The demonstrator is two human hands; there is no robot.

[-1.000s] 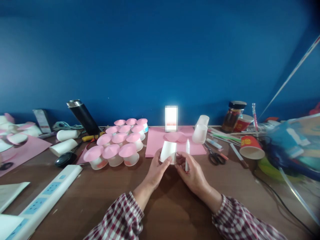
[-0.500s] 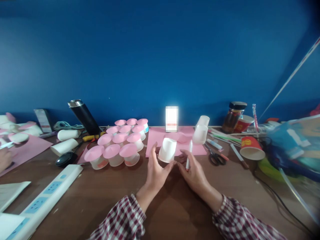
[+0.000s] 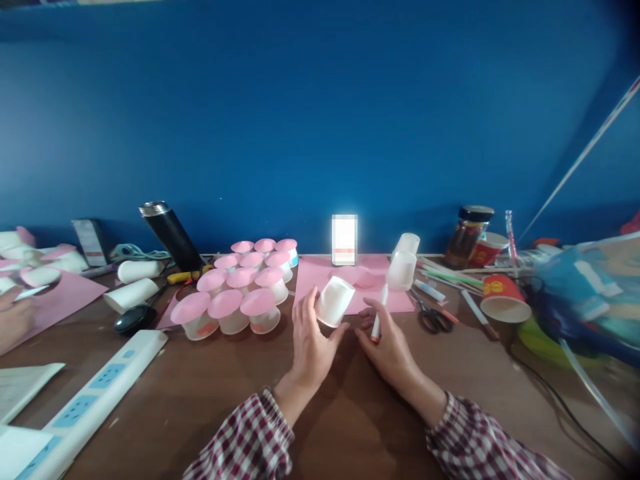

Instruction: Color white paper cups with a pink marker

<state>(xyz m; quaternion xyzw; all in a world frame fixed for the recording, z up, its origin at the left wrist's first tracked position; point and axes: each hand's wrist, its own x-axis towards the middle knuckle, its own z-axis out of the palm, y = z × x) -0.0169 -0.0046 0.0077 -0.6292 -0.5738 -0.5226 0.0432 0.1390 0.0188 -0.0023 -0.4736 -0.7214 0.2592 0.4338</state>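
My left hand (image 3: 313,337) grips a white paper cup (image 3: 336,301) near its rim, fingers on the left side and thumb below. The cup is upside down and tilts to the right. Between the thumb and fingers of my right hand (image 3: 387,343) is a white marker pen (image 3: 380,315) with an orange end, tip pointing up and away. The pen does not touch the cup. Behind the cup lies a pink paper sheet (image 3: 313,280), with pink paper circles (image 3: 370,277) on it. White cups (image 3: 401,270) stand upside down at the sheet's right side.
Several upturned cups topped with pink discs (image 3: 257,301) stand at left. A power strip (image 3: 103,380), mouse (image 3: 135,319) and black flask (image 3: 170,233) lie beyond them. Scissors (image 3: 434,319), red cup (image 3: 505,298) and lidded jar (image 3: 469,237) are at right. Another person's hand (image 3: 15,322) shows far left.
The cup in my left hand has tipped further to the right. My right hand with the marker pen has barely moved.
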